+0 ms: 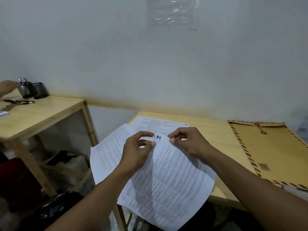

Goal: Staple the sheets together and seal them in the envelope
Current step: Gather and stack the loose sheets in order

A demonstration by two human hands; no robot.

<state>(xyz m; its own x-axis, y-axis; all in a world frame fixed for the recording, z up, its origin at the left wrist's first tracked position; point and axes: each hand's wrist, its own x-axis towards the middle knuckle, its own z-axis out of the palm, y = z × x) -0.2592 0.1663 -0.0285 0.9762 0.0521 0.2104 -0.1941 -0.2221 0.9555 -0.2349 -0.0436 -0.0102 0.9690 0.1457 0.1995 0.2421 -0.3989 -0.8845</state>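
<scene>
Several white printed sheets (168, 177) lie fanned on the wooden table (215, 134), overhanging its front-left edge. My left hand (138, 152) and my right hand (188, 142) both pinch the top corner of the uppermost sheet, where a blue mark is written between the fingertips. Another sheet (160, 122) lies flat behind them. A large brown envelope (273, 152) with a striped airmail border and a red string clasp rests flat at the table's right. No stapler is in view.
A second wooden table (46, 110) stands to the left with black mesh pen holders (33, 90) and scissors. Another person's hand (7, 87) reaches toward the holders. A black bin bag (55, 209) sits on the floor below. The wall is close behind.
</scene>
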